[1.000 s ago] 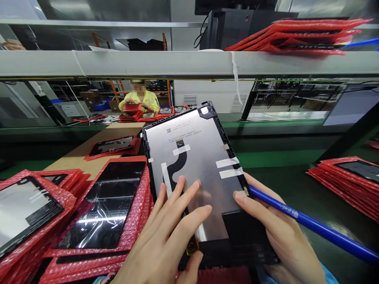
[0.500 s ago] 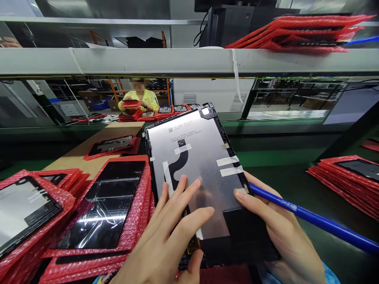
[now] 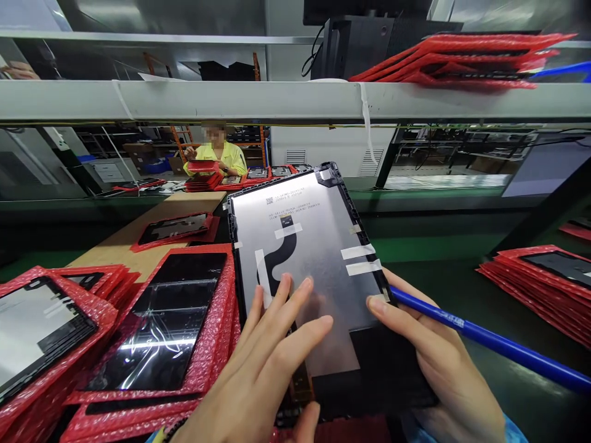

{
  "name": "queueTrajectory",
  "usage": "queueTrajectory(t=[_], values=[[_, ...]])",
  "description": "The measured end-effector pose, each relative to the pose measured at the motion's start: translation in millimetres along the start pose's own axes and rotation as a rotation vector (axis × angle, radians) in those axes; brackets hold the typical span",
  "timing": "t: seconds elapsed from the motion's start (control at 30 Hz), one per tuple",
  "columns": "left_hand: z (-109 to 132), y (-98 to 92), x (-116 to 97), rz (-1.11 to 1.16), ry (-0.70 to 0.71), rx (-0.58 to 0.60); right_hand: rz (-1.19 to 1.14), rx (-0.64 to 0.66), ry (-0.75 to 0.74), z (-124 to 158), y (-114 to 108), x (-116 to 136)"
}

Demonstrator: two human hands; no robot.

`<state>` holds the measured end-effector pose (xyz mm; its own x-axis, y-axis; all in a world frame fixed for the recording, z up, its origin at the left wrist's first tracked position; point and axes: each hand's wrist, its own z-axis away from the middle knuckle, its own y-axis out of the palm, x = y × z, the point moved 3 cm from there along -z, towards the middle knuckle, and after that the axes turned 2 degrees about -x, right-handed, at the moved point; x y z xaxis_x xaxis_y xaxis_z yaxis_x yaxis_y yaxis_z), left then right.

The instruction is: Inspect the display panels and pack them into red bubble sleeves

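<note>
A tablet screen assembly (image 3: 323, 246) with a silver metal back, a black flex cable and strips of whitish tape is held up in front of me, tilted. My right hand (image 3: 443, 344) grips its right edge, thumb on the silver back and fingers behind. That same hand also has a blue pen-like rod (image 3: 489, 338), which sticks out to the right. With fingers spread, my left hand (image 3: 263, 351) lies over the lower left of the silver back, near the flex cable (image 3: 279, 252). The thumb of the left hand is by the assembly's bottom edge.
Red bubble-wrap pouches with screens (image 3: 170, 320) are stacked at left, beside another screen (image 3: 41, 326). One more pouch lies on a brown board (image 3: 115, 227). At right stands a red stack (image 3: 540, 295). Overhead runs a shelf (image 3: 231, 98). Across the bench a person in yellow (image 3: 221, 157) handles red pouches.
The assembly has shifted very slightly right and down in view. Both hands keep nearly the same places. Across the bench, the person's hand has lifted off the red pouch.
</note>
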<state>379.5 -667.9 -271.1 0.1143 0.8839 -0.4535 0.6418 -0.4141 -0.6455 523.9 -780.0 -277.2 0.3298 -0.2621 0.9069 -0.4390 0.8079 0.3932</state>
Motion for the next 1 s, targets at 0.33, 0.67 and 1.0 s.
queueTrajectory(t=[0.33,0.67,1.0], values=[[-5,-11.2,-4,0.044,-0.058,0.059,0.006,0.004,0.023,-2,-5,-2],[-2,-1.3,-1,0.023,-0.002,-0.012,-0.009,-0.022,0.058,1,-2,0],[-1,-4.6,-3,0.072,-0.051,-0.013,-0.021,-0.002,0.063,1,-2,-1]])
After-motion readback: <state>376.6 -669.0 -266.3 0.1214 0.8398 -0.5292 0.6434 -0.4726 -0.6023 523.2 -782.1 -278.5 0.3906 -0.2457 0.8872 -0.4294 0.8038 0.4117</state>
